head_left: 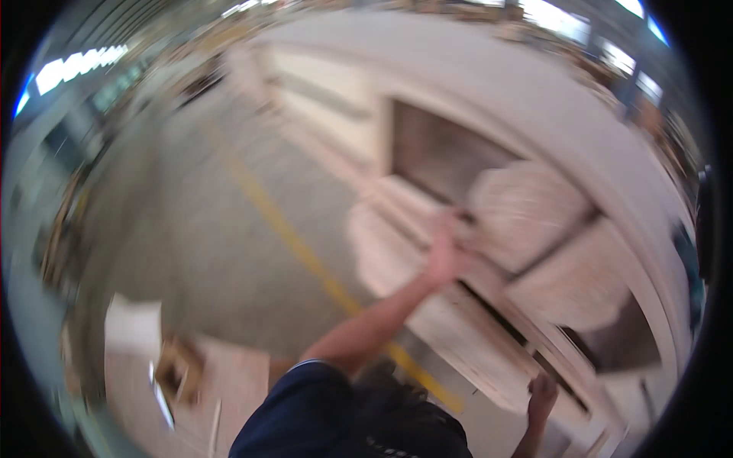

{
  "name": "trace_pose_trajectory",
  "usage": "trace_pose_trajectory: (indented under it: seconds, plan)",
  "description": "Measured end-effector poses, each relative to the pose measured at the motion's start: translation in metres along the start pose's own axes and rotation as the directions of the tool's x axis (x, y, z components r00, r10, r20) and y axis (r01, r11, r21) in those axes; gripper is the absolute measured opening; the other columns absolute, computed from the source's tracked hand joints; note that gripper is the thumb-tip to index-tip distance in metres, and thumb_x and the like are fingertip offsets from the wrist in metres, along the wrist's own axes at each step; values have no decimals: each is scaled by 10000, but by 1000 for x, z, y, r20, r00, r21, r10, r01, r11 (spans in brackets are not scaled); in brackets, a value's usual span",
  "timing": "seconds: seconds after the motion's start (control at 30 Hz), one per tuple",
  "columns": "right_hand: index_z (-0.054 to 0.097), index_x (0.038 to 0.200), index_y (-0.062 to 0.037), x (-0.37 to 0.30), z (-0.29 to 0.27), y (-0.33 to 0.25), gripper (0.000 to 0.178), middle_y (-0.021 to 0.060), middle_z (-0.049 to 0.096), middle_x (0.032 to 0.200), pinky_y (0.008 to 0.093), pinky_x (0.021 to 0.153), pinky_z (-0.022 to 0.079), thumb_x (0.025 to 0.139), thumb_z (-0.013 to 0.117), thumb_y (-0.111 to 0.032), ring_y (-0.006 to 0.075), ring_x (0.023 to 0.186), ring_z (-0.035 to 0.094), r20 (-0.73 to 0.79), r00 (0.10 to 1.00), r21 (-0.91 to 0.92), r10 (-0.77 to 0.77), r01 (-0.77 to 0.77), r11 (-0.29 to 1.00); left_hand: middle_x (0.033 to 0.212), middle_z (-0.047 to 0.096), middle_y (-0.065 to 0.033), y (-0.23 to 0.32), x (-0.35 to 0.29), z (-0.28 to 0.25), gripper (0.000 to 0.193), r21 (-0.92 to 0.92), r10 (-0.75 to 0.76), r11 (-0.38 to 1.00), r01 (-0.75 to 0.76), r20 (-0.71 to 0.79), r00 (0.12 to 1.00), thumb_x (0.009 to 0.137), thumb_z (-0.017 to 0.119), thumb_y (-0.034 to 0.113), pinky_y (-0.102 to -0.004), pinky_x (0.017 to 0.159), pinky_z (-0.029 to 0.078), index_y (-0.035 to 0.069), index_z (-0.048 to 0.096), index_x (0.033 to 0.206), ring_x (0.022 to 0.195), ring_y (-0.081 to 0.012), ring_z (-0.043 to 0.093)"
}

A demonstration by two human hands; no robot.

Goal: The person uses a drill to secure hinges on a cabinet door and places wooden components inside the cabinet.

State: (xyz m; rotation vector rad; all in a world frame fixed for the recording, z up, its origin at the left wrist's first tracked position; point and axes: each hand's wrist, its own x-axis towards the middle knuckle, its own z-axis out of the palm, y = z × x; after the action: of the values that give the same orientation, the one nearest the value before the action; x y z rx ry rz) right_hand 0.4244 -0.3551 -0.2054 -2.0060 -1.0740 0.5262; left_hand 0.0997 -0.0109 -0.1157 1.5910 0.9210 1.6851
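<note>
A long pale wooden cabinet (611, 137) with open compartments runs along my right side. My left hand (445, 256) reaches out to its front rail, with fingers stretched toward the rail; motion blur hides the exact contact. Just beyond that hand, two pale rounded wooden panels (527, 210) stand in or against the compartments. Below the rail, a long wooden board (450, 336) with a dark slot beside it juts out from the front. Close to the board's near end, my right hand (542, 393) is curled, and whatever it may hold is too blurred to make out.
At lower left, a wooden work surface (237, 374) carries a small open box-like wooden piece (179, 370), a white sheet (132, 327) and a thin light strip (214, 427). A yellow line (282, 225) crosses the grey floor (206, 229) between it and the cabinet.
</note>
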Motion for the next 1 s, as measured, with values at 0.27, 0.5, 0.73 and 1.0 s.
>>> trace_pose_trajectory:
  seconds: [0.27,0.5,0.73,1.0]
  plan:
    - [664,1135,54,-28,159,62,244,116,732,890,280,616,548,961,644,-116,150,711,699,898,418,-10,-139,335,942,1220,582,-215,-18,-324,-192,523,468,-388,730,498,-316,866,859,740,120,-476,1020,471,32,538,1333,1170,-415,553]
    - [655,1169,58,28,237,14,262,110,720,871,288,620,554,966,620,-103,163,713,703,965,262,-96,-10,390,916,1197,605,-241,75,-523,-332,439,275,-332,168,947,-888,317,899,690,174,-507,936,515,51,562,1301,1109,-439,592]
    - [671,1103,45,31,289,-6,232,86,707,800,306,641,561,961,620,-132,164,687,688,953,301,-173,33,453,875,1153,634,-232,110,-591,-443,385,187,14,279,942,-981,191,938,649,112,-445,857,541,7,580,1302,1016,-359,637]
    - [696,1036,14,-66,297,-57,226,58,701,773,330,662,560,966,641,-194,155,696,685,964,263,-182,49,514,838,1445,516,-177,110,-588,-611,437,541,-190,-402,739,-839,510,887,602,101,-506,1074,427,37,602,1320,1320,-388,479]
